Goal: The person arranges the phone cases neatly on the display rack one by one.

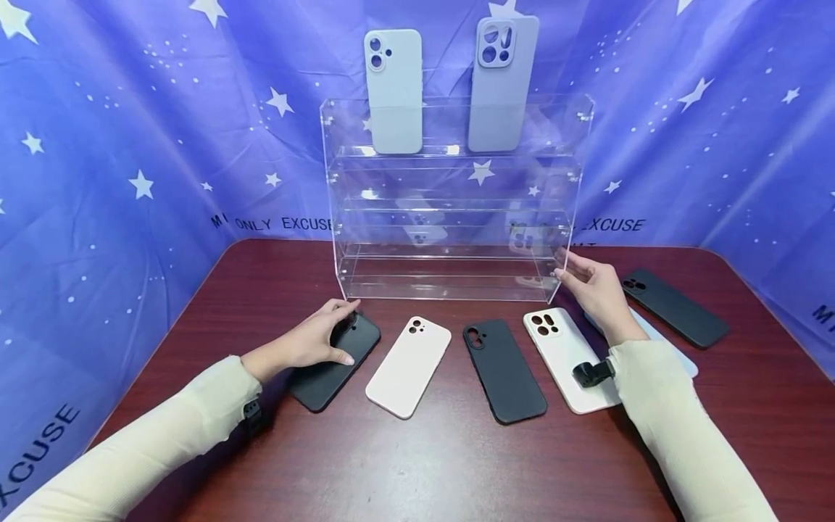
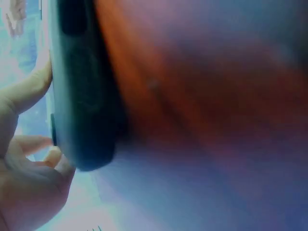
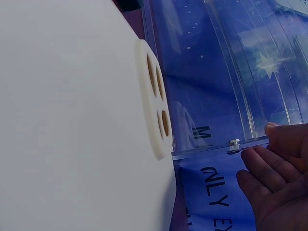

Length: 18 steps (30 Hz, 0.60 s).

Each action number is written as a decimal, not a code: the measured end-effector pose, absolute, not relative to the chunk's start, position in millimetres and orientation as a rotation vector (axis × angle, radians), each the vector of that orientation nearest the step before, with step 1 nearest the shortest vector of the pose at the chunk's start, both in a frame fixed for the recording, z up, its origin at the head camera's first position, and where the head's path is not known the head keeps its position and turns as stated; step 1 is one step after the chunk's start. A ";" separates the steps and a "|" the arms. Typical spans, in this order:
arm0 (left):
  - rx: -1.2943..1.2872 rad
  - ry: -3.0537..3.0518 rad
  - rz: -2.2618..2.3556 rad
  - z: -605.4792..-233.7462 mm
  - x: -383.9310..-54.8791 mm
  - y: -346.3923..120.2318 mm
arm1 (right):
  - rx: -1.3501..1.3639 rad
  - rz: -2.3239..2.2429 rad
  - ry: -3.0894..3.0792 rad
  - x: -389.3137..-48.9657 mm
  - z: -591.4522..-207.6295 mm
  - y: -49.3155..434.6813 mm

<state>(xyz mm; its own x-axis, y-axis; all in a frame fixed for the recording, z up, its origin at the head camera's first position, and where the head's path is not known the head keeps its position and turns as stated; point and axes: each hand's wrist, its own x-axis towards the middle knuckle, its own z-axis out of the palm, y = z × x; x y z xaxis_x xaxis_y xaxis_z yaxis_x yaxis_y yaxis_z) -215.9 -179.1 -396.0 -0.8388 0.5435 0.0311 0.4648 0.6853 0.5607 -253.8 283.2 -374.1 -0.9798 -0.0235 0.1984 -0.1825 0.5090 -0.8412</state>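
Observation:
My left hand lies over a black phone case at the table's left, thumb spread from the fingers. In the left wrist view, the thumb meets the case's dark side. The index fingertip overlaps the front left corner of a clear acrylic display stand. My right hand holds the stand's right side panel low down, thumb and fingers at its edge. Under the right wrist lie a cream phone case with camera holes and a partly hidden pale blue case.
A white case and another black case lie before the stand. A dark case rests at the far right. On the stand's top tier stand a pale case and a lavender case. A starry blue curtain hangs behind.

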 end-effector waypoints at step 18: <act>0.306 2.634 1.259 -362.4 -226.9 -188.9 | 0.148 1.444 -2.611 -254.7 -372.9 281.7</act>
<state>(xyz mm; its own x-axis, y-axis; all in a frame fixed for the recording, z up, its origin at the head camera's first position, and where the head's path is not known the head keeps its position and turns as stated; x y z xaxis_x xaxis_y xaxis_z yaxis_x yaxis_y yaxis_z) -226.9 -188.9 -362.4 -0.9573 0.2730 -0.0952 0.0974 0.6147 0.7827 -254.7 281.7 -372.9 -0.9832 -0.0121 0.1820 -0.1606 0.5305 -0.8323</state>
